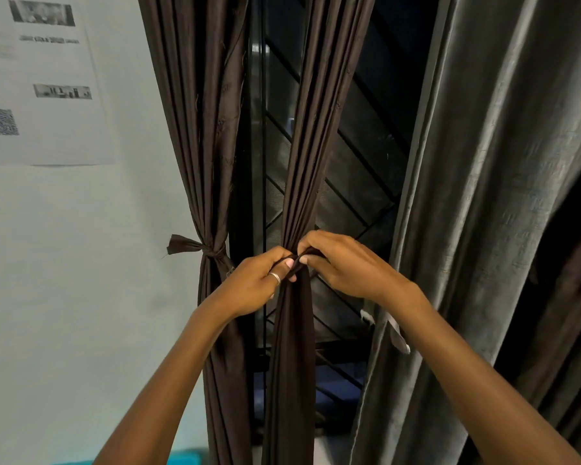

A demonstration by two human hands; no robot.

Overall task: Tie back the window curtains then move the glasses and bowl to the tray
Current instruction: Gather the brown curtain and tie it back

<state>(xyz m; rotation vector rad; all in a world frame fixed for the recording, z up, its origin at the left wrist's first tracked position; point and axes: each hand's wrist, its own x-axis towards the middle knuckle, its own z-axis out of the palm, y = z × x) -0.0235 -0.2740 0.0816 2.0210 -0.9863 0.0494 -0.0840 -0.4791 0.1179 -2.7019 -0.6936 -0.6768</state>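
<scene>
Forearms reach up side by side toward the window, wrists turned inward so the knuckles nearly meet; left hand (259,283), a ring (275,278) on one finger, curls its fingers and pinches a dark tie strip (294,260) against the gathered middle brown curtain (316,129); right hand (346,263) pinches the same strip from the other side, fingertips tucked down; the strip sits at the curtain's narrowed waist, before the window grille (366,156); left brown curtain (198,129) hangs beside it, cinched by a knotted band (212,251); grey curtain (483,196) hangs loose at right; a printed sheet (47,95) is on the wall.
</scene>
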